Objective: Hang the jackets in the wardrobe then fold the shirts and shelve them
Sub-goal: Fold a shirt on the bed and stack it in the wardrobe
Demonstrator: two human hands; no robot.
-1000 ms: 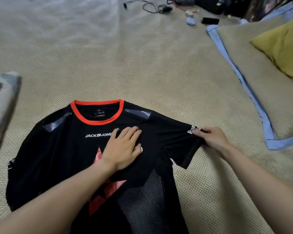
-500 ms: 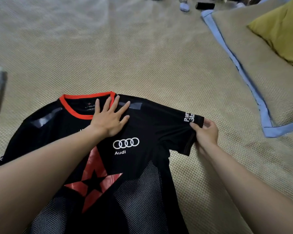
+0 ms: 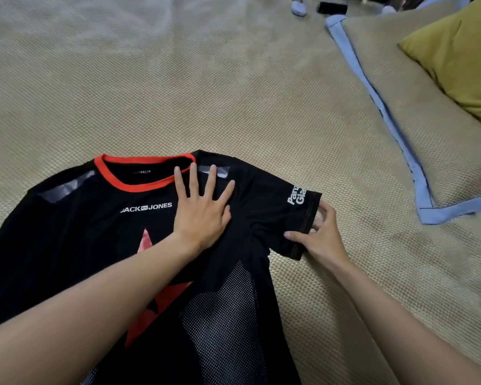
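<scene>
Left hand [image 3: 202,215] flat on black shirt [image 3: 67,245] — right hand [image 3: 321,237] pinching sleeve hem [image 3: 307,218], bare mat [image 3: 233,93] beyond.

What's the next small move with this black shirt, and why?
Probably fold the sleeve inward over the chest. The right hand pinches its hem, the left hand presses flat beside the red collar as an anchor, and the black shirt lies spread face up on the mat.
</scene>
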